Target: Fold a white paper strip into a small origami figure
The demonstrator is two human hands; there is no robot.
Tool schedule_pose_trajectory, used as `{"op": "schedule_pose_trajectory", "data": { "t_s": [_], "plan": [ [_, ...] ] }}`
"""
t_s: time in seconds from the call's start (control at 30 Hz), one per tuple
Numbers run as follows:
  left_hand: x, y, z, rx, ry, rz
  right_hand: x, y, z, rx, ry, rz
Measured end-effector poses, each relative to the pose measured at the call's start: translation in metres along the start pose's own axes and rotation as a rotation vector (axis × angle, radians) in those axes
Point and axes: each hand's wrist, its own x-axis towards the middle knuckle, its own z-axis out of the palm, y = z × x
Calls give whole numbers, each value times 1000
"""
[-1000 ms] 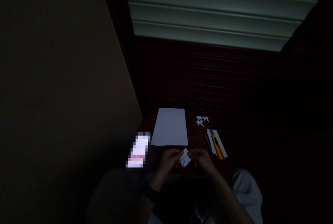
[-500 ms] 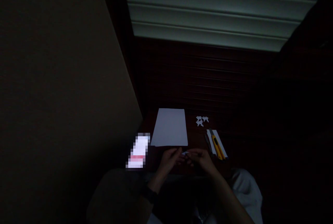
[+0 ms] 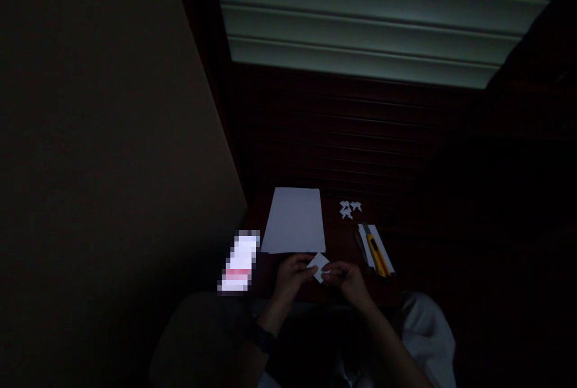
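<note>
Between my hands is a small white square of paper (image 3: pixel 320 260), turned so that one corner points away from me. My left hand (image 3: pixel 291 277) pinches its left side, thumb on top. At its right side, the fingers of my right hand (image 3: pixel 348 281) close on the edge. Dim light hides the finer folds of the paper. Beyond my hands lies a large white sheet of paper (image 3: pixel 295 220), and to its right rest several small folded paper figures (image 3: pixel 346 209).
A yellow utility knife (image 3: pixel 377 254) lies on white paper strips (image 3: pixel 372 232) at the right, beside a dark slim pen-like object (image 3: pixel 359 245). A lit phone (image 3: pixel 241 260), its screen blurred out, is at the left. A wall (image 3: pixel 198 166) borders the left side, slatted panels the back.
The small paper has turned from a nearly edge-on, narrow shape to a flat square facing up. My fingers have shifted slightly around it; the other things stay put.
</note>
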Motion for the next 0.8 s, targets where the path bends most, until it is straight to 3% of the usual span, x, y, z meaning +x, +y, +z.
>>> {"op": "schedule_pose_trajectory", "data": {
  "t_s": [0.2,0.47,0.8],
  "plan": [
    [-1,-2,-2,-63,15,-69,0,2,-2,16,-9,7],
    [1,-6,-1,-17,67,-55,-2,3,-1,1,-12,-1],
    [-4,3,3,1,-19,33,-7,-9,0,-33,-36,-69]
  ]
}}
